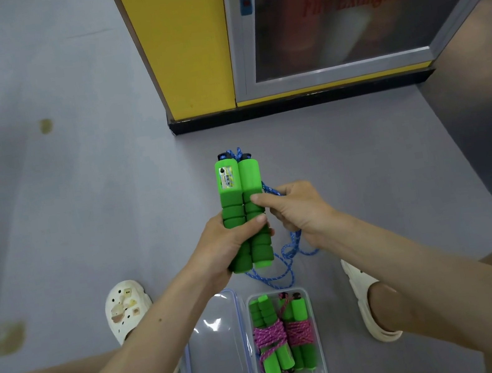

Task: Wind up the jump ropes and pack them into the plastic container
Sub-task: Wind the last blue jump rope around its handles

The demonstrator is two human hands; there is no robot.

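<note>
Nearest the person, the plastic container (318, 338) sits open on the floor (79, 215), its lid (217, 355) lying just to its left. Two wound jump ropes (269, 336), green handles bound in pink cord, already lie inside.

Farther out, the left hand (231, 241) has its fingers wrapped round the lower half of a pair of green handles (240, 187), held side by side and upright. The upper halves stand clear beyond the fingers. The right hand (297, 206) rests its thumb on the right handle while its curled fingers hold the blue rope (285, 251). The rope passes through that hand, then hangs in loose loops below both hands, toward the container.

The foam handles look light and squashy with good grip, so the middle is a sound place to hold. The braided rope looks limp and apt to tangle, and probably needs tension from the right fingers as it winds.

Beyond stands a fire extinguisher cabinet (340, 21).
</note>
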